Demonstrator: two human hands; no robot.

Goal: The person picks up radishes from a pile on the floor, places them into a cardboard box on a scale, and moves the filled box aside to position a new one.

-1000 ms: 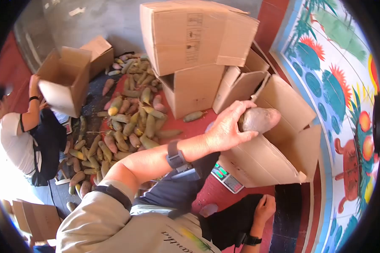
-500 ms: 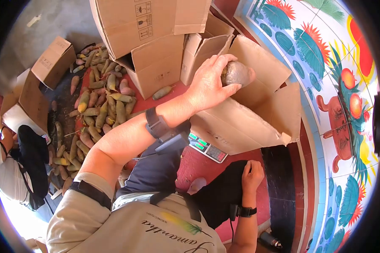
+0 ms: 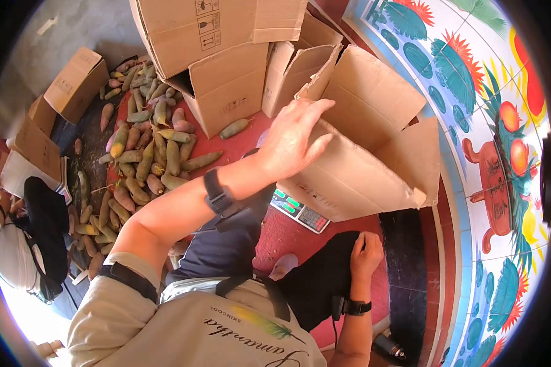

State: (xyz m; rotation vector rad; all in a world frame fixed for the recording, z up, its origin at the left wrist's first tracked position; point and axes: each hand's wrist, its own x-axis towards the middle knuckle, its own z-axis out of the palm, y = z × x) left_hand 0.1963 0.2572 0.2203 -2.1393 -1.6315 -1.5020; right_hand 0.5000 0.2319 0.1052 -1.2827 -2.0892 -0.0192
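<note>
My left hand is over the near edge of an open cardboard box, its thumb and fingers apart with nothing between them. The box leans on a digital scale with green displays. The visible inside walls are bare; the bottom is hidden by the near wall. My right hand rests on my knee, fingers curled in and holding nothing I can see. To the left lies a pile of long green and pinkish radish-like roots. A single root lies apart, near the boxes.
Further cardboard boxes stand stacked ahead, and another box is at the far left. A painted tile wall borders the right. At the left edge another person sits beside a box. A dark bottle-like object lies low right.
The rounded grey-pink root in my left hand has been let go over the box and is out of sight. That hand has drawn back left and opened. My right hand has stayed put.
</note>
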